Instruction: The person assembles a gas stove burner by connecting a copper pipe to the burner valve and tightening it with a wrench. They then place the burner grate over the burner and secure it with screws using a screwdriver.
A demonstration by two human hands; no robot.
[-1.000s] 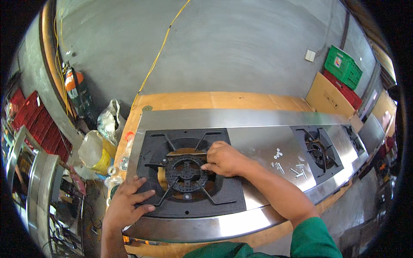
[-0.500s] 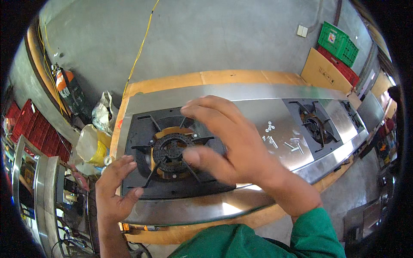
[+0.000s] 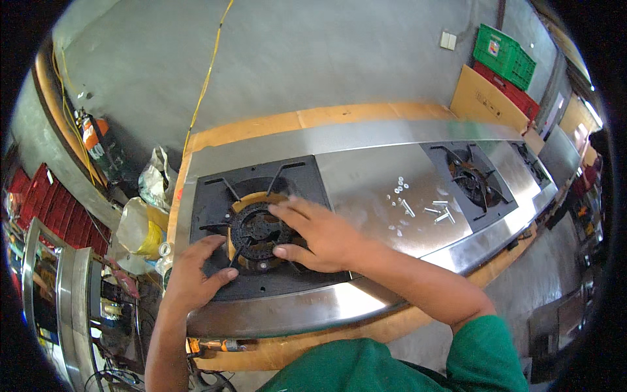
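The right grip [image 3: 323,238] is held wide over the right side of a round black burner [image 3: 243,230], with thumb and fingers spread well apart; whether the burner is pressed by the fingertips cannot be told. The left grip [image 3: 192,274] is also kept wide, laid over the left front part of a square black plate [image 3: 315,178], its thumb tip near one of the raised prongs [image 3: 285,172]. The burner is thus placed between the two grips, framed by the plate, which is set in a long steel stove top [image 3: 366,173]. To the right of the right grip, small pale rings [image 3: 400,185] and bright metal bolts [image 3: 445,215] are scattered on the steel. Farther right of it, a second burner [image 3: 471,179] and a third burner [image 3: 531,163] are seated in the same top. The stove top is carried by a wooden counter [image 3: 326,116], whose far edge is seen beyond both grips. Below the left grip, at the near edge, an orange-and-black tool [image 3: 228,345] is seen. Far beyond the right grip, a green crate [image 3: 503,57] is stacked on a red crate [image 3: 506,90] behind a cardboard sheet [image 3: 483,101].
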